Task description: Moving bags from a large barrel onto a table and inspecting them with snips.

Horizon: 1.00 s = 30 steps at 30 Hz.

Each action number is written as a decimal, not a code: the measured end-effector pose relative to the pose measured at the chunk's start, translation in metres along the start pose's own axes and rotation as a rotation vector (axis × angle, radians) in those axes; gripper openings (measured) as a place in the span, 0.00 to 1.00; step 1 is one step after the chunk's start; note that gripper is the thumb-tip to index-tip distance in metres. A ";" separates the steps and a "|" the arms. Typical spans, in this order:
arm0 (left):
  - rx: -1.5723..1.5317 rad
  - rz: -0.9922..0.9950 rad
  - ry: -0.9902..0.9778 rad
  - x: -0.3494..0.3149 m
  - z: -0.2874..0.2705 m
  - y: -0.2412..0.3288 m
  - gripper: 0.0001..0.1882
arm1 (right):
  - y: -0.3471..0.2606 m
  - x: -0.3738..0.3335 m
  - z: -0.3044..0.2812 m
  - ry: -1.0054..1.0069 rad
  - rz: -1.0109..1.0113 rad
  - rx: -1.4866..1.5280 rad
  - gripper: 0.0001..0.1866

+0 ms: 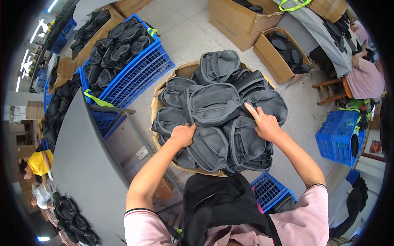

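A heap of dark grey zippered pouches fills a large cardboard box (154, 103) in front of me. On top of the heap lies one grey pouch (214, 104), its seams and zip edge facing up. My left hand (183, 135) is closed at the lower left corner of this pouch, its fingertips partly hidden against the fabric. At the right end of the same pouch is my right hand (264, 122), index finger stretched out and touching near the edge, the other fingers partly bent. More grey pouches (208, 148) lie beneath and around both hands.
Left of the box stands a blue crate (139, 74) of black pouches, beside a grey table (88, 164). Cardboard boxes (283, 55) stand at the far right. A blue crate (338, 135) sits near a seated person (365, 78). Another blue crate (269, 190) is close by my right side.
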<state>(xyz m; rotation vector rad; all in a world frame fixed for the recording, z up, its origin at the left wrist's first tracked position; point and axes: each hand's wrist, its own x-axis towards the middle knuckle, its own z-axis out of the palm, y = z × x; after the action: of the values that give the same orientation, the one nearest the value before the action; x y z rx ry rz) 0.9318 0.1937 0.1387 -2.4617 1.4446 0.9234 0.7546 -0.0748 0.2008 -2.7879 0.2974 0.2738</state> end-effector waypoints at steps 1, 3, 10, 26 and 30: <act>-0.011 -0.004 0.009 -0.002 -0.003 0.001 0.24 | -0.005 0.000 -0.003 0.056 -0.062 -0.045 0.55; -0.009 -0.012 -0.011 0.006 0.004 -0.002 0.23 | -0.018 0.006 -0.011 0.006 -0.068 -0.077 0.55; -0.088 -0.077 -0.202 0.024 0.008 -0.007 0.29 | -0.026 0.049 -0.023 -0.218 -0.156 -0.176 0.55; -0.140 -0.042 0.062 0.005 0.006 0.004 0.15 | 0.018 0.072 -0.013 -0.450 -0.172 -0.019 0.53; -0.074 0.009 0.104 -0.011 -0.017 0.009 0.13 | 0.005 0.053 -0.041 -0.369 -0.148 0.028 0.48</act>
<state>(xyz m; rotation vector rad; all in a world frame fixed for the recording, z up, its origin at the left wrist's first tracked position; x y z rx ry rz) 0.9280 0.1908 0.1601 -2.5947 1.4798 0.8773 0.8106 -0.1025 0.2259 -2.6452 0.0055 0.7265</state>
